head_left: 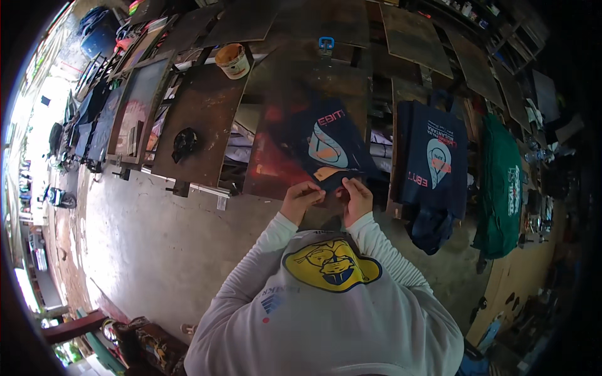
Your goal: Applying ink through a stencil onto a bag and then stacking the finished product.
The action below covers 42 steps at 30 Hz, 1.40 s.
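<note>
A navy fabric bag (356,150) with a pale drop-shaped print and pink lettering lies on a dark, red-stained board (266,169) in front of me. Its near end comes over the board's front edge, toward me. There my left hand (303,200) pinches the cloth at its left corner, fingers closed. A little to the right, my right hand (357,197) is closed on the same end of the cloth. A tan patch (327,173) shows on the bag just beyond my fingers. What lies under the folded near end is hidden.
To the right, a stack of similar navy bags (407,138) lies on another board, with green bags (498,188) beyond. At left are a stained tub (232,61), a crumpled black lump (185,145) and a wooden frame (139,113). Concrete floor (163,225) lies below.
</note>
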Each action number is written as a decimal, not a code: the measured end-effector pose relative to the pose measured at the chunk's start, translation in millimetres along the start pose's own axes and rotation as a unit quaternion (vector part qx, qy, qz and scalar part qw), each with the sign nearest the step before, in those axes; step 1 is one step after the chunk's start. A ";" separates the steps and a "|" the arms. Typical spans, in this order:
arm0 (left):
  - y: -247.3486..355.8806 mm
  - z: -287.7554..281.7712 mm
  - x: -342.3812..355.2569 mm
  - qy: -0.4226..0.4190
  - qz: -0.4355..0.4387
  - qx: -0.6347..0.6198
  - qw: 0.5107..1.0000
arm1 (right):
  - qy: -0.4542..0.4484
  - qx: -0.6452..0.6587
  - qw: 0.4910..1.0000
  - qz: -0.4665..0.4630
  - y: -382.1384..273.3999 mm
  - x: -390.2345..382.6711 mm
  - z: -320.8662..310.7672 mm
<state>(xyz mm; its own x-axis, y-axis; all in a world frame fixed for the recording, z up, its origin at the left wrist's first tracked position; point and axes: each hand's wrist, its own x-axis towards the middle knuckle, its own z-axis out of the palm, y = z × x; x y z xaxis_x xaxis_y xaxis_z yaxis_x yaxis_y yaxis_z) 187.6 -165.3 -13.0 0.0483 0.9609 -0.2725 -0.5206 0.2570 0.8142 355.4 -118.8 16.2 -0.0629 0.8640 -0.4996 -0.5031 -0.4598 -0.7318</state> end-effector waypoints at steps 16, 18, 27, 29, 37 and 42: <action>33.0 -135.4 60.2 0.010 -0.085 -0.291 0.953 | 0.002 0.054 0.994 -0.095 -11.1 -83.0 4.3; 32.8 -139.8 76.0 -0.002 -0.138 -0.248 0.959 | 0.016 0.000 0.995 -0.094 -8.7 -96.2 -19.6; 65.4 -111.9 82.0 0.026 -0.136 -0.146 0.980 | 0.242 -0.051 0.960 -0.134 33.5 -140.4 -77.7; 67.3 -112.5 76.4 -0.039 -0.064 0.004 0.997 | 0.259 -0.059 0.956 -0.122 50.6 -135.9 -96.2; 91.8 -58.1 62.4 -0.129 -0.151 -0.117 0.973 | 0.366 -0.324 0.827 -0.278 75.7 -113.0 -161.1; 81.4 -44.9 26.9 -0.119 -0.014 0.190 0.974 | 0.134 -0.442 0.841 -0.281 10.9 -136.8 9.0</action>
<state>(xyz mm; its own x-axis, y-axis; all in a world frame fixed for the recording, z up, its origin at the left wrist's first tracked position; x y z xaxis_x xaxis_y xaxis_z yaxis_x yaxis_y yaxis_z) 108.2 -123.1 22.9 0.2776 0.9381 -0.2071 -0.1650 0.2589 0.9517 350.8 -240.1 80.8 0.2275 0.9729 0.0404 0.4567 -0.0700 -0.8869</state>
